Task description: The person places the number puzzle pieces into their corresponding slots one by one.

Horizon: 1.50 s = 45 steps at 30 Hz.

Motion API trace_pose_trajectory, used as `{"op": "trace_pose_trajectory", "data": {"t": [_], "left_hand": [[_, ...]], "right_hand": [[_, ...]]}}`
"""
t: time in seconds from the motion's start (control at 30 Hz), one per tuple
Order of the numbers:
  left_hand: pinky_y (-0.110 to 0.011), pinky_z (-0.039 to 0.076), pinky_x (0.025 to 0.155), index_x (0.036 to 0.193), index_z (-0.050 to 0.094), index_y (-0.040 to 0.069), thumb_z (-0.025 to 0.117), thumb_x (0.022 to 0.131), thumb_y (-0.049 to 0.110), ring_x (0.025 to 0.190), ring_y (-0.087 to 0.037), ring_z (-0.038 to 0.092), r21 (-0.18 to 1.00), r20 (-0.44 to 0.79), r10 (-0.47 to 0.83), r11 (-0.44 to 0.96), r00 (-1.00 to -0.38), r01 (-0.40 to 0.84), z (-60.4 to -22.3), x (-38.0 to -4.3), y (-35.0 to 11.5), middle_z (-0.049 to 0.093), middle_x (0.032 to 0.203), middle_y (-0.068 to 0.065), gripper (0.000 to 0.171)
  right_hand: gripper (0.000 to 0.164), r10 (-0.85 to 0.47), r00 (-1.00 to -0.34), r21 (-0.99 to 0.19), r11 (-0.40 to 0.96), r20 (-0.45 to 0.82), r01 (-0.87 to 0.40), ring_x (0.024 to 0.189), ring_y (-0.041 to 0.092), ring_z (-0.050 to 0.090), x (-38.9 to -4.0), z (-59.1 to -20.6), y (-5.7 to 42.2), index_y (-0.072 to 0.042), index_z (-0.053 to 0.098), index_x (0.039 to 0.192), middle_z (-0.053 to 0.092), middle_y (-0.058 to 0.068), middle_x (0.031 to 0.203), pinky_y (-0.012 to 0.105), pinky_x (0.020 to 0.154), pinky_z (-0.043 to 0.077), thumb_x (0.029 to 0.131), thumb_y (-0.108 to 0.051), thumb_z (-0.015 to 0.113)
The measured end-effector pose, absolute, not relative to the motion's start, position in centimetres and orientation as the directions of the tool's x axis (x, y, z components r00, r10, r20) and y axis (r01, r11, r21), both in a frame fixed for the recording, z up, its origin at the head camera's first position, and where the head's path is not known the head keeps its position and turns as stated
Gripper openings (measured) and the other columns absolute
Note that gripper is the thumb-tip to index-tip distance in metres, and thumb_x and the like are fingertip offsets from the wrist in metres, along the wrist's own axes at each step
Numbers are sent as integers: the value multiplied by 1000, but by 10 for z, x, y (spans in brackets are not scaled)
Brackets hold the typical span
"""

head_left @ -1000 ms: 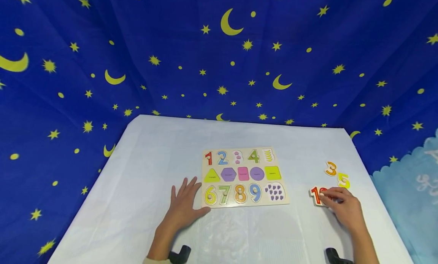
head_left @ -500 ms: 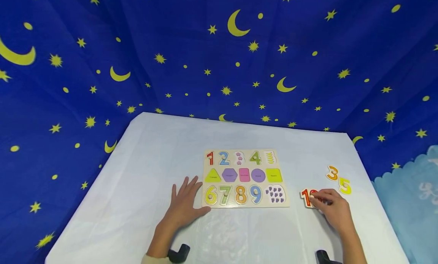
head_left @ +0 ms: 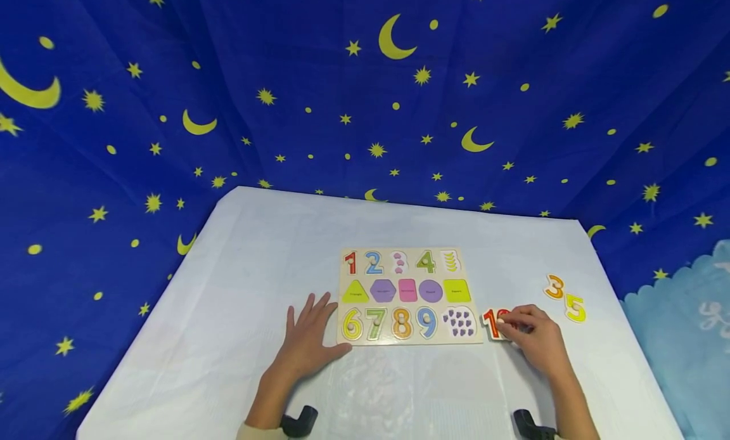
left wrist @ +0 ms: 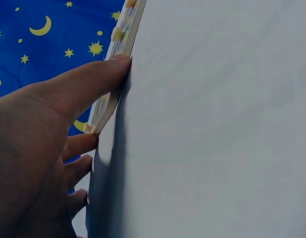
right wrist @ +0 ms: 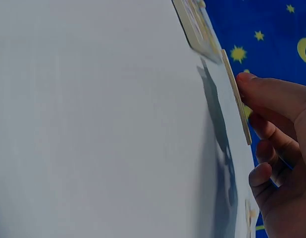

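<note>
A wooden number puzzle board (head_left: 410,305) lies mid-table. Pegged pieces 1, 2, 4, 6, 7, 8 and 9 sit in it; the spots with pink shapes, bananas and grapes (head_left: 459,323) show bare pictures. My left hand (head_left: 310,345) rests spread at the board's lower left corner, thumb along the front edge and fingers by the left side. Just right of the board, my right hand (head_left: 536,335) pinches the peg of the red number 10 piece (head_left: 490,324). In the right wrist view that piece (right wrist: 237,96) is held above the table, its zero partly hidden by fingers in the head view.
To the right on the white-covered table (head_left: 274,243) lie an orange number 3 piece (head_left: 554,287) and a yellow number 5 piece (head_left: 575,308). A blue curtain (head_left: 319,59) with moons and stars stands behind the table.
My right hand has carried the number 10 piece leftward, from near the 3 and 5 to beside the board's right edge. The left hand stays in place; the head view has shifted slightly.
</note>
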State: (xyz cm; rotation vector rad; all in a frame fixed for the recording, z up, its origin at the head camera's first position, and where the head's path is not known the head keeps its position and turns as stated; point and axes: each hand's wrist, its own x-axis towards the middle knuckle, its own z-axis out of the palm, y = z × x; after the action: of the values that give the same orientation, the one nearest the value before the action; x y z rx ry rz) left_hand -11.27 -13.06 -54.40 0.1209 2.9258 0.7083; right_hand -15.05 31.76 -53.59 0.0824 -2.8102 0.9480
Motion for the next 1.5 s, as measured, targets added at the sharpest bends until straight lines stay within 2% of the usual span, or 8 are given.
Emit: {"op": "trace_pose_trajectory", "data": {"t": [0.67,0.9,1.2,1.5], "left_hand": [[-58,-7,111,146,40,20,72,73,62,146,-26,4,460,-111,102,887,-989,40,-544,-112,-131,25,157,-1,91],[-59,-7,111,146,41,21,72,72,61,146,-25,5,466,-102,103,884,-989,44,-545,-112,-130,25,157,-1,90],[-58,-9,111,146,40,21,72,72,63,146,-25,4,465,-113,99,885,-989,35,-545,-113,-130,24,157,-1,90],[-58,-8,111,146,41,21,72,72,62,146,-26,4,466,-117,95,884,-989,30,-545,-113,-129,24,157,-1,91]], "right_hand": [[18,-59,-988,-637,758,146,-139,82,14,49,-159,-540,270,-13,77,88,58,-4,93,25,68,40,79,-28,81],[19,-73,-990,-648,750,124,-136,85,14,50,-161,-544,261,-13,77,88,59,-4,94,30,71,42,78,-29,82],[15,-112,-986,-665,728,125,-167,84,13,51,-161,-546,252,-14,76,87,58,-6,92,27,71,43,76,-24,83],[17,-121,-987,-637,754,102,-158,84,14,51,-162,-547,250,-15,77,89,58,-6,90,33,74,44,76,-25,82]]}}
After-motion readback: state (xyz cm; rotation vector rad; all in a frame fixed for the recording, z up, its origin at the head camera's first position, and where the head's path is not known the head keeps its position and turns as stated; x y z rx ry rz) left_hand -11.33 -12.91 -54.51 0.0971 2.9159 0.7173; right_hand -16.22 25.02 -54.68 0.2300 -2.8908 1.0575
